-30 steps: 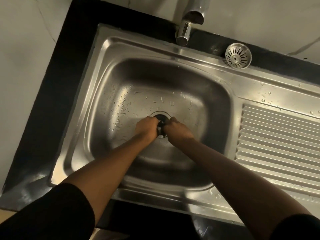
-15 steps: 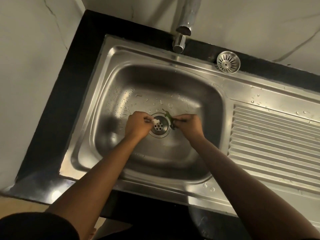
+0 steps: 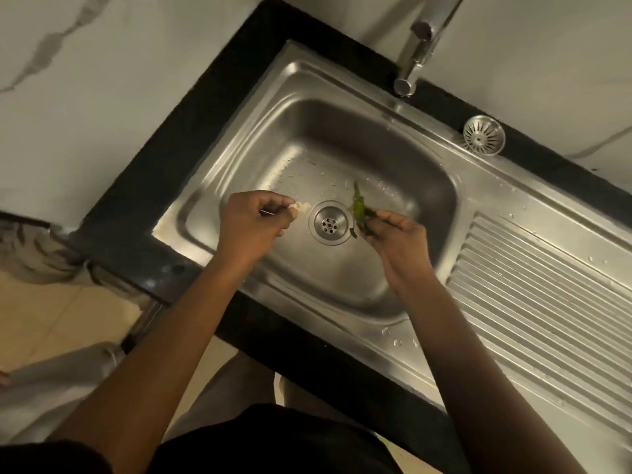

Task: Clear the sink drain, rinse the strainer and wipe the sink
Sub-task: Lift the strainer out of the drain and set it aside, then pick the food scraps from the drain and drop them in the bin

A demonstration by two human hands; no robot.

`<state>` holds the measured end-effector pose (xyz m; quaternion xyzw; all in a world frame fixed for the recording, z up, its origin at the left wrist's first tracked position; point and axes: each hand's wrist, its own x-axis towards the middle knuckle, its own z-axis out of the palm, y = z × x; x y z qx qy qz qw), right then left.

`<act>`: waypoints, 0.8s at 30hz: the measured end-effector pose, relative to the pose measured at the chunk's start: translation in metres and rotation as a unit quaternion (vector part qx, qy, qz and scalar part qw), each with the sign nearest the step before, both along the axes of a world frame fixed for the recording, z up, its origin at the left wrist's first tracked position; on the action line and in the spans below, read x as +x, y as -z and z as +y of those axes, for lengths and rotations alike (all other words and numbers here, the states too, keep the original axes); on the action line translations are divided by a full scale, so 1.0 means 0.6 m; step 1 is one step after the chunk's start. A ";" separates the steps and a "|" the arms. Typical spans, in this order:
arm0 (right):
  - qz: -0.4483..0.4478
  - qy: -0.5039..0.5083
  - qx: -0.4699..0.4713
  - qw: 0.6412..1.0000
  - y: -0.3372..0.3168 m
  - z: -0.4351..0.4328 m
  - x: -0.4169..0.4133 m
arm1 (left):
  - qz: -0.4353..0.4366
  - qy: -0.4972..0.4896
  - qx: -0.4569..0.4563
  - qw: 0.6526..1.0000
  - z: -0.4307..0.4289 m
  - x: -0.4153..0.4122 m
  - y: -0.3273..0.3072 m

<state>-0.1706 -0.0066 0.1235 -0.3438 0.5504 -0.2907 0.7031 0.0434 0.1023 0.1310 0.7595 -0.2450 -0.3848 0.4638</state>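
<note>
The steel sink has a round drain in the middle of its basin, uncovered, with small holes showing. My left hand hovers just left of the drain, fingers pinched on a small pale scrap. Just right of the drain, my right hand pinches a limp green leaf scrap that sticks up and away from me. A round metal strainer lies on the sink's back ledge at the right.
A chrome tap rises at the back, its spout over the rim. The ribbed drainboard fills the right side. A black counter edge frames the sink, with marble wall behind. Water drops dot the basin.
Both hands were together on the drain a second ago. They have drawn apart and lifted, each with a scrap, and the drain is bare. The view has swung left.
</note>
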 end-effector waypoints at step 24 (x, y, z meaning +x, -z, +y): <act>-0.096 -0.249 0.048 0.963 -0.121 0.363 0.156 | 0.067 -0.260 -0.073 0.960 0.491 0.057 -0.022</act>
